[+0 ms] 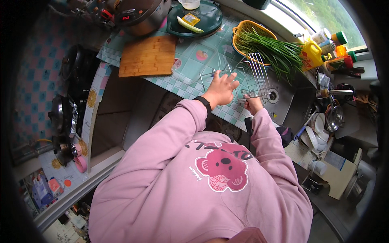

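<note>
A metal wire rack [259, 75] stands tilted at the counter's front edge, its bars rising on the right and thin legs reaching out to the left. My right hand [254, 105] has its fingers closed around the rack's lower near end. Over the rack's left part is my left hand [222, 90], its fingers spread and slightly bent; whether they touch the wires I cannot make out. To the left of that hand lies a clear plastic tray [190, 67] on the tiled counter [162, 82].
A wooden cutting board [146, 56] overhangs the counter edge. Behind it are a rice cooker [142, 16] and a dark green lid [210, 18] with a peeled vegetable piece [189, 25] on it. Green chives [269, 50] fill a yellow basket [239, 27]. A sink [285, 91] is at the right.
</note>
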`<control>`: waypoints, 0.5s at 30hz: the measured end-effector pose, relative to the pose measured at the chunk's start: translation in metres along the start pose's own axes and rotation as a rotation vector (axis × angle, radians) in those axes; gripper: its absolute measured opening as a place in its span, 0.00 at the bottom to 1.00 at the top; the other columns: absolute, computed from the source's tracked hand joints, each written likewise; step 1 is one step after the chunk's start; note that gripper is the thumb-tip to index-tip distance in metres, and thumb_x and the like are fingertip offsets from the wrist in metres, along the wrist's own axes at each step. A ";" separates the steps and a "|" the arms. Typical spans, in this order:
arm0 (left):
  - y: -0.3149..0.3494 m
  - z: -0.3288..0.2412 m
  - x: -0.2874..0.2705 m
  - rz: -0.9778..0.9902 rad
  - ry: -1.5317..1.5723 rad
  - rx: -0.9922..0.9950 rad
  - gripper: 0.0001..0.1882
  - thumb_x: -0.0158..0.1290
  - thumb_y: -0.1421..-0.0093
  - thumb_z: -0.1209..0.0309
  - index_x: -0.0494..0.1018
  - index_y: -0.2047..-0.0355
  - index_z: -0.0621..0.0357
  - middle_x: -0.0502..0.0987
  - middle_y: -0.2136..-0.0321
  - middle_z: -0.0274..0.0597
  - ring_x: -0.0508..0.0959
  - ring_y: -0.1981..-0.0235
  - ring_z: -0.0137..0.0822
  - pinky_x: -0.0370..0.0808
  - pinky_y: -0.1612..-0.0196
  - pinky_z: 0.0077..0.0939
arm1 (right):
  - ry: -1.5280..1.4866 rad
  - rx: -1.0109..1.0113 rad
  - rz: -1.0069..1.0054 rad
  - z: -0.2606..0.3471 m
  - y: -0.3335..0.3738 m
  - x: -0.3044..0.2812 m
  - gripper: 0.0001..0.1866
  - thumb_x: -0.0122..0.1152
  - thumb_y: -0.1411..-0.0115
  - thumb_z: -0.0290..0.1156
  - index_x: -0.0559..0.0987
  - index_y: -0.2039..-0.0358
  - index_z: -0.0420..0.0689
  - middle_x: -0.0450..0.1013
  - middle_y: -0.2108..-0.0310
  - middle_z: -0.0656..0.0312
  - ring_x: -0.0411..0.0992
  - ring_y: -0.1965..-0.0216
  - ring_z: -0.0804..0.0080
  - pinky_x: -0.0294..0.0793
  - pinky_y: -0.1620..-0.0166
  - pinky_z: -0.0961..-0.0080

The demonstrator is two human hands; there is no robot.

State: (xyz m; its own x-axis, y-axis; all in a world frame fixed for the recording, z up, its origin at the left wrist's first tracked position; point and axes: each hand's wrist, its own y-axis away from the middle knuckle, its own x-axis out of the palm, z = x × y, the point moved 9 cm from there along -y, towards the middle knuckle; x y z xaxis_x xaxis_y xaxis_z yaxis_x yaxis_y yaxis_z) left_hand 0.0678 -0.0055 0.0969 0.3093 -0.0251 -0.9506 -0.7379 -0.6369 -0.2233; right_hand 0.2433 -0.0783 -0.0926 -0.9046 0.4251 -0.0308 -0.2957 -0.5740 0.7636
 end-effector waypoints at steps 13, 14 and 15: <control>0.002 0.001 0.008 0.036 0.005 0.048 0.24 0.56 0.55 0.65 0.69 0.54 0.48 0.62 0.43 0.44 0.72 0.52 0.41 0.55 0.42 0.60 | 0.791 -0.217 0.170 0.033 -0.018 -0.007 0.17 0.64 0.41 0.42 0.77 0.68 0.40 0.70 0.81 0.58 0.69 0.86 0.70 0.67 0.83 0.70; 0.002 0.001 0.007 0.028 0.006 0.051 0.24 0.56 0.55 0.65 0.69 0.54 0.48 0.62 0.43 0.44 0.72 0.52 0.41 0.55 0.42 0.59 | 0.868 -0.225 0.209 0.034 -0.023 -0.007 0.17 0.64 0.41 0.42 0.77 0.67 0.39 0.71 0.79 0.57 0.70 0.84 0.68 0.69 0.81 0.69; 0.002 0.001 0.006 0.029 0.010 0.054 0.24 0.56 0.55 0.65 0.69 0.54 0.48 0.62 0.43 0.44 0.72 0.52 0.42 0.55 0.42 0.59 | 0.946 -0.215 0.237 0.035 -0.029 -0.007 0.17 0.64 0.42 0.42 0.77 0.66 0.39 0.72 0.78 0.56 0.72 0.81 0.67 0.71 0.79 0.67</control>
State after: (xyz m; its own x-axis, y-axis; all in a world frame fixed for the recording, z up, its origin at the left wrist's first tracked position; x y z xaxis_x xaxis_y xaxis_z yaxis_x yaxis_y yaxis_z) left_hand 0.0674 -0.0065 0.0904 0.2933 -0.0511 -0.9547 -0.7779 -0.5933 -0.2072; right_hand 0.2691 -0.0407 -0.0922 -0.7919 -0.3955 -0.4653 -0.0406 -0.7262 0.6863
